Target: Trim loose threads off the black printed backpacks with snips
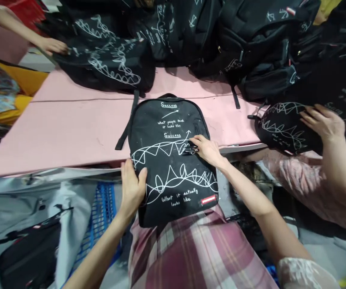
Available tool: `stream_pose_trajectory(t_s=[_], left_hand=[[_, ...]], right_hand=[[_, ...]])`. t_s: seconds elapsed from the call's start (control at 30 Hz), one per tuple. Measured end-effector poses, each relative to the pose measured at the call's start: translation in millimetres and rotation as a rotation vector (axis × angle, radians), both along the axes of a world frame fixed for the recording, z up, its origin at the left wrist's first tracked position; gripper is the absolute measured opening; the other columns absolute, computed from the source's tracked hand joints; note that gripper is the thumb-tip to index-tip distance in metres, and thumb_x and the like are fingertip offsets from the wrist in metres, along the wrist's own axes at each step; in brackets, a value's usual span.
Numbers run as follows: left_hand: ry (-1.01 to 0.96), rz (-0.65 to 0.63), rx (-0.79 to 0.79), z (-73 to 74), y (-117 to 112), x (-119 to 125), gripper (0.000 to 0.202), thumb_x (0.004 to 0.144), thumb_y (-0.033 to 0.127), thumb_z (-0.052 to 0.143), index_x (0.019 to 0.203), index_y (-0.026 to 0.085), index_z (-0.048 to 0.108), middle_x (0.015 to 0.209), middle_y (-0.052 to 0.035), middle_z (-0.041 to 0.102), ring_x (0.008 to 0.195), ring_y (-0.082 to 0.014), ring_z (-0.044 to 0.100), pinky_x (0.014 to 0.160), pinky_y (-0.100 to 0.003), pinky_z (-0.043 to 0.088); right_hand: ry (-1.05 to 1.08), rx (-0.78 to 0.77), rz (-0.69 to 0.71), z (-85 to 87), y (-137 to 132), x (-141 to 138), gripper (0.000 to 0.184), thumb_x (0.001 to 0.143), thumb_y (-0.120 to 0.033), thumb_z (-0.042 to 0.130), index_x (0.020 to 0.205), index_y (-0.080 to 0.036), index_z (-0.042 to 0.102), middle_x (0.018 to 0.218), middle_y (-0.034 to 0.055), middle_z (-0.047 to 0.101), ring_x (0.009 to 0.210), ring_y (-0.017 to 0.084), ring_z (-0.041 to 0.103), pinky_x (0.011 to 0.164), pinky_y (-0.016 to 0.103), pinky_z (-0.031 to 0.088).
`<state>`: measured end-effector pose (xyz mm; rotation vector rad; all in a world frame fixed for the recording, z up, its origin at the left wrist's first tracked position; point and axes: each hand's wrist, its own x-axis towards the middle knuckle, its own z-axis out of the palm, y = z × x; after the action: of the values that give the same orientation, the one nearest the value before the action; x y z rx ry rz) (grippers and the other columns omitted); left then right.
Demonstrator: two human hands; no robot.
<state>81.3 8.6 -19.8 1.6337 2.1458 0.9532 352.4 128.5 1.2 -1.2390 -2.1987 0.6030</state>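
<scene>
A black backpack (173, 160) with white scribble lines and the word "Success" lies front up, half on the pink table (70, 128) and half on my lap. My left hand (132, 186) grips its lower left edge, thumb on top. My right hand (206, 149) pinches the front pocket's zipper pull (192, 149) at the middle right of the bag.
Several more black printed backpacks (112, 60) are piled along the back of the table. A co-worker's hand (52, 45) rests on one at the far left. Another person's hand (323, 120) presses on a bag (284, 126) at the right. A blue crate (103, 208) stands below left.
</scene>
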Motion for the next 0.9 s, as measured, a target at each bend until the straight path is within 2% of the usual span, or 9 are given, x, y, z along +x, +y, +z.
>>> stream_pose_trajectory(t_s=[0.1, 0.2, 0.27, 0.33, 0.43, 0.53, 0.63, 0.73, 0.9], left_hand=[[0.203, -0.003, 0.034, 12.1, -3, 10, 0.065, 0.085, 0.042, 0.042, 0.14, 0.011, 0.025, 0.149, -0.0171, 0.015, 0.137, -0.0361, 0.006, 0.108, -0.055, 0.016], [0.331, -0.155, 0.072, 21.1, -13, 29, 0.04, 0.086, 0.035, 0.044, 0.122, 0.019, 0.052, 0.135, -0.0115, 0.045, 0.133, -0.0343, 0.022, 0.104, -0.054, 0.022], [0.311, -0.447, 0.015, 25.8, -17, 52, 0.026, 0.087, 0.03, 0.044, 0.101, 0.025, 0.065, 0.112, -0.0059, 0.063, 0.121, -0.03, 0.04, 0.099, -0.049, 0.029], [0.224, -0.786, -0.05, 29.5, -14, 83, 0.026, 0.088, 0.028, 0.043, 0.095, 0.028, 0.067, 0.1, -0.002, 0.067, 0.107, -0.0236, 0.05, 0.094, -0.042, 0.033], [0.16, -1.21, -0.064, 32.5, 1, 131, 0.025, 0.088, 0.033, 0.045, 0.104, 0.03, 0.064, 0.103, -0.001, 0.065, 0.099, -0.0197, 0.05, 0.086, -0.036, 0.033], [0.255, -1.503, -0.049, 31.6, 19, 167, 0.02, 0.085, 0.034, 0.052, 0.083, 0.025, 0.069, 0.086, -0.003, 0.065, 0.087, -0.0195, 0.05, 0.078, -0.034, 0.031], [0.358, -1.61, -0.109, 32.3, 31, 185, 0.025, 0.082, 0.03, 0.055, 0.063, 0.021, 0.067, 0.069, -0.0031, 0.063, 0.075, -0.018, 0.05, 0.071, -0.031, 0.031], [0.383, -1.546, -0.134, 40.1, 39, 194, 0.023, 0.083, 0.03, 0.052, 0.07, 0.021, 0.069, 0.071, -0.0036, 0.065, 0.075, -0.0179, 0.053, 0.069, -0.029, 0.033], [0.325, -1.404, -0.258, 50.6, 56, 220, 0.021, 0.083, 0.035, 0.052, 0.084, 0.026, 0.071, 0.082, -0.0017, 0.07, 0.081, -0.0188, 0.06, 0.065, -0.025, 0.037]], right_hand=[[-0.13, 0.011, -0.007, 3.8, 13, -16, 0.025, 0.083, -0.01, 0.045, 0.096, -0.013, 0.065, 0.097, 0.0033, 0.059, 0.083, 0.016, 0.059, 0.078, 0.031, 0.042], [0.102, -0.022, -0.113, 3.7, 9, -13, 0.022, 0.084, -0.018, 0.047, 0.094, -0.013, 0.066, 0.093, 0.0024, 0.061, 0.085, 0.016, 0.058, 0.077, 0.029, 0.042], [0.346, -0.109, -0.213, 3.9, -6, 2, 0.023, 0.083, -0.028, 0.051, 0.094, -0.013, 0.066, 0.09, 0.0018, 0.063, 0.083, 0.015, 0.058, 0.075, 0.028, 0.043], [0.546, -0.215, -0.361, 1.4, -30, 24, 0.028, 0.08, -0.036, 0.054, 0.091, -0.013, 0.066, 0.082, 0.0012, 0.064, 0.075, 0.014, 0.057, 0.072, 0.027, 0.043], [0.663, -0.34, -0.613, -11.7, -81, 60, 0.034, 0.076, -0.043, 0.058, 0.085, -0.012, 0.066, 0.068, 0.0, 0.061, 0.064, 0.012, 0.053, 0.063, 0.025, 0.042], [0.675, -0.412, -0.816, -32.6, -138, 84, 0.038, 0.071, -0.049, 0.061, 0.079, -0.012, 0.066, 0.061, 0.0003, 0.058, 0.059, 0.013, 0.05, 0.055, 0.024, 0.039], [0.695, -0.498, -0.916, -52.8, -184, 88, 0.041, 0.068, -0.052, 0.061, 0.078, -0.012, 0.066, 0.059, 0.001, 0.058, 0.056, 0.014, 0.05, 0.051, 0.024, 0.038], [0.71, -0.544, -0.907, -63.0, -209, 80, 0.042, 0.066, -0.05, 0.063, 0.084, -0.013, 0.065, 0.064, 0.0019, 0.061, 0.062, 0.016, 0.054, 0.058, 0.027, 0.042], [0.685, -0.453, -0.949, -48.0, -219, 84, 0.037, 0.075, -0.046, 0.055, 0.097, -0.017, 0.057, 0.075, 0.0017, 0.062, 0.071, 0.017, 0.056, 0.068, 0.029, 0.044]])
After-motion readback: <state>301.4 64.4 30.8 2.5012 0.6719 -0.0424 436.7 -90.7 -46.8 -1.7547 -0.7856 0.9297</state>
